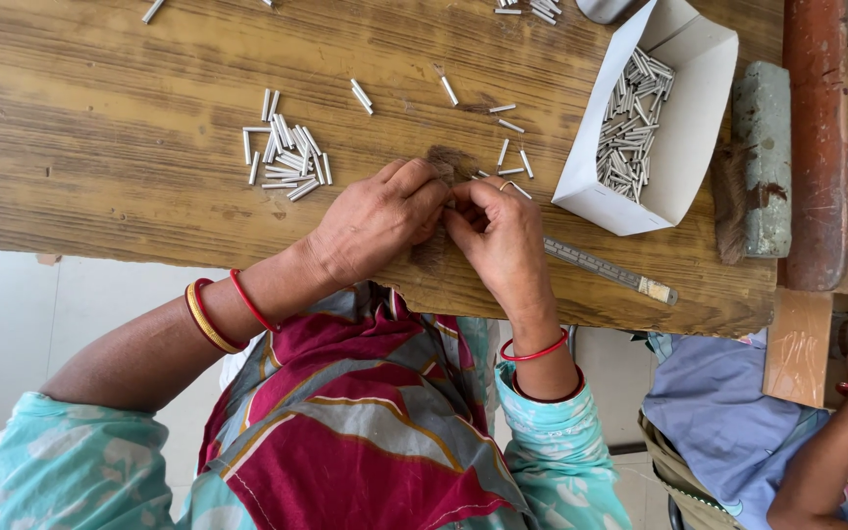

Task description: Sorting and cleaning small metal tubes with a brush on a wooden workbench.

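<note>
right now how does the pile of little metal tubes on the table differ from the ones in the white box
The pile on the table is small, spread flat on bare wood to the left hand's side. The tubes in the white paper box are far more numerous, heaped and walled in, on the right hand's side. Both lots are short silvery tubes of like length, lying untouched.

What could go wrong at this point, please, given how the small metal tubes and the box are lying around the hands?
The left hand and right hand pinch something tiny at the wooden table edge; it could slip off to the floor. The loose tubes beside the left hand might be swept by a wrist. The white box of tubes sits tilted near the right hand and could be knocked.
</note>
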